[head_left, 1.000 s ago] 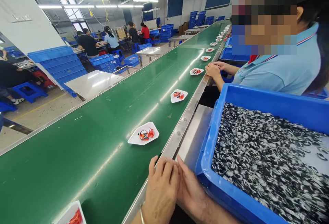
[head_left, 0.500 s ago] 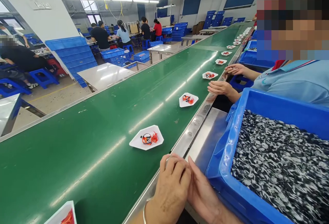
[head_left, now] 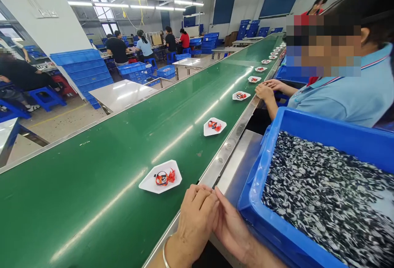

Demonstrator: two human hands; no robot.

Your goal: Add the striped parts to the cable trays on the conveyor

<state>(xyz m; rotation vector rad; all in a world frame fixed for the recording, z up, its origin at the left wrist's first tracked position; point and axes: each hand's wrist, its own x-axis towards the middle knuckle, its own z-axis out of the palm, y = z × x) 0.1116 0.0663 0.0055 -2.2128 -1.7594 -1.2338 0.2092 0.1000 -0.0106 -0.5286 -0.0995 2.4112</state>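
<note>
My left hand, with a bangle at the wrist, is closed with its fingers curled over by the belt's metal edge. Pressed against it is my right hand, thumb up and its other fingers mostly hidden. Whatever lies between the hands, if anything, cannot be seen. Nearest them on the green conveyor belt sits a white pointed tray bearing a tangle of orange, red and black pieces. Beyond it comes a similar tray. To my right stands a blue bin of small black and white pieces.
A co-worker in a light blue shirt sits past the bin, hands together at the belt edge. Several more trays line the belt's far end. Left of the belt are metal tables and stacked blue crates.
The trays have come toward me and left; the closest one has left the view. The co-worker's hands have drawn together. My hands stay together, a little lower left in view.
</note>
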